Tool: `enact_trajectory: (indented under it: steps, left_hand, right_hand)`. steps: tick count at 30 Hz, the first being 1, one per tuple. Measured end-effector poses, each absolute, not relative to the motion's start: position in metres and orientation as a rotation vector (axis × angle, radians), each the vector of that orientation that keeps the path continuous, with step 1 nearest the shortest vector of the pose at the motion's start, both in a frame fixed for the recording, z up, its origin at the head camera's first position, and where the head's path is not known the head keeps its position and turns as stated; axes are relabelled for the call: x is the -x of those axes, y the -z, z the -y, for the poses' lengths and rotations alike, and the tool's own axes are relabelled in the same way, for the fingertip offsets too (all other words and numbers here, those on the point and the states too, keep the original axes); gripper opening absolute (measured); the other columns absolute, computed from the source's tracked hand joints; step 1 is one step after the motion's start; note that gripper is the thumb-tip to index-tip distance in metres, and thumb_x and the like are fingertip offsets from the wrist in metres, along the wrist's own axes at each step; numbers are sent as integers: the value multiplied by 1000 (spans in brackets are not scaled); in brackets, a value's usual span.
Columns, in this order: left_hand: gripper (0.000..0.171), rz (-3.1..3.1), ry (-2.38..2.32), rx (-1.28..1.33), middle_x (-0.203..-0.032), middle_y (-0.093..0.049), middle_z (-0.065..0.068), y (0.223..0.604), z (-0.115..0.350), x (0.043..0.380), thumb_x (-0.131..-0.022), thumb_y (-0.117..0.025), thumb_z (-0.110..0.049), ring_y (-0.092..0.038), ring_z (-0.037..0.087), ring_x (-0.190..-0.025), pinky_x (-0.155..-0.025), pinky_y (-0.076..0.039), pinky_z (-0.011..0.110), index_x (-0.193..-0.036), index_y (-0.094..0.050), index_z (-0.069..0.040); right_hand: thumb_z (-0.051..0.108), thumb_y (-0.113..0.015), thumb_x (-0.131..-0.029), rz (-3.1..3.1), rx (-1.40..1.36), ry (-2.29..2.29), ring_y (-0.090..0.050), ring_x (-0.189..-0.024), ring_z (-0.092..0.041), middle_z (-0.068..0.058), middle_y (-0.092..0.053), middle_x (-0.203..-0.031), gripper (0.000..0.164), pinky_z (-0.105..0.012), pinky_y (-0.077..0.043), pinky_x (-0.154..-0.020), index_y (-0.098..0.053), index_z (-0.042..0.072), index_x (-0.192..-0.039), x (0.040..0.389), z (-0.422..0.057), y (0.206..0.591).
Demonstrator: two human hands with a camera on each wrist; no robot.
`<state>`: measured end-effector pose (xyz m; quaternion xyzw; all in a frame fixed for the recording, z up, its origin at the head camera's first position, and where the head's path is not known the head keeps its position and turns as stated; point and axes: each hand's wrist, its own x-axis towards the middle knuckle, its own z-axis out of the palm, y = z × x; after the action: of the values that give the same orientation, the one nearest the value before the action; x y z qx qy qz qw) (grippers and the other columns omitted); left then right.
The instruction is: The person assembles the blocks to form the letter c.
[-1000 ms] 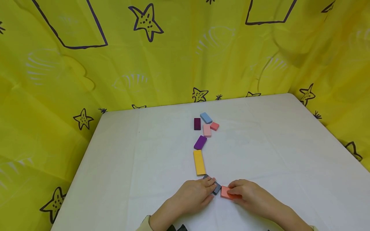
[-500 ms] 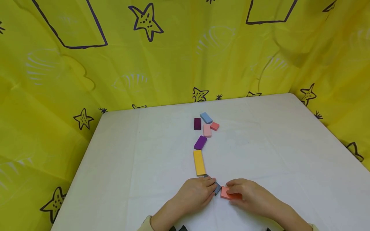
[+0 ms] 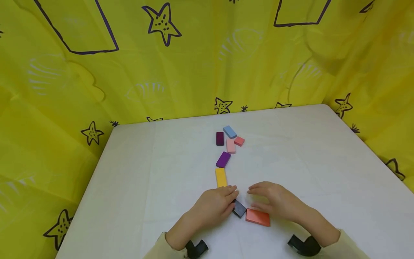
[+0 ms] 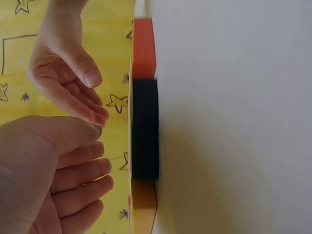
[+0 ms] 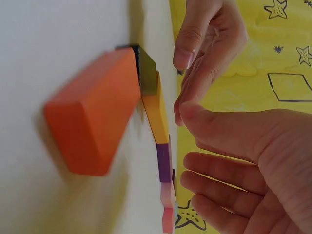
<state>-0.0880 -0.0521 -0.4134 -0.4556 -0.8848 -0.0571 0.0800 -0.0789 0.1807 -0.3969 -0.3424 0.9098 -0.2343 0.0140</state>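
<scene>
A coral block (image 3: 258, 217) lies flat on the white table, its left end meeting a dark grey block (image 3: 239, 208). Over the far end of the grey block and the near end of a yellow block (image 3: 221, 177) hovers my left hand (image 3: 211, 207), fingers loosely extended. My right hand (image 3: 278, 201) is raised just behind the coral block, fingers relaxed and holding nothing. From the left wrist, the left hand (image 4: 53, 170) shows apart from the dark block (image 4: 145, 129). In the right wrist view, air separates the right hand (image 5: 243, 165) from the coral block (image 5: 97, 112).
Beyond the yellow block the line continues with a purple block (image 3: 223, 159), a pink one (image 3: 230, 146) and a small coral one (image 3: 239, 141). A light blue block (image 3: 230, 131) and a maroon block (image 3: 220, 138) lie near them. Yellow patterned cloth (image 3: 194, 72) surrounds the table.
My right hand has released the coral block and risen away from the table's near edge. My left hand has lifted off the grey block and shifted slightly toward the yellow one.
</scene>
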Motion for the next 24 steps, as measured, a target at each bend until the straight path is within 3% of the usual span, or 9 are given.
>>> enact_trajectory:
  steps: [16,24]
  left_hand:
    - [44,2776,280,1185,-135,-47,7,403,64,148,-95,-50,-29,-45,18,-122,-92,-43,31,-131,-52,-5]
    - [47,2881,272,1153,-138,-43,10,410,60,163,-96,-47,-31,-40,20,-126,-97,-38,33,-134,-47,-3]
  right_hand:
    - [-6,-71,-74,-3018,1310,509,-58,-100,-32,-16,-63,-104,30,-42,-47,-84,-67,-4,-103,173,-170,404]
    - [-1,-65,-83,-3027,1278,499,-54,-108,-35,-19,-60,-114,28,-45,-43,-90,-64,-3,-111,210,-164,416]
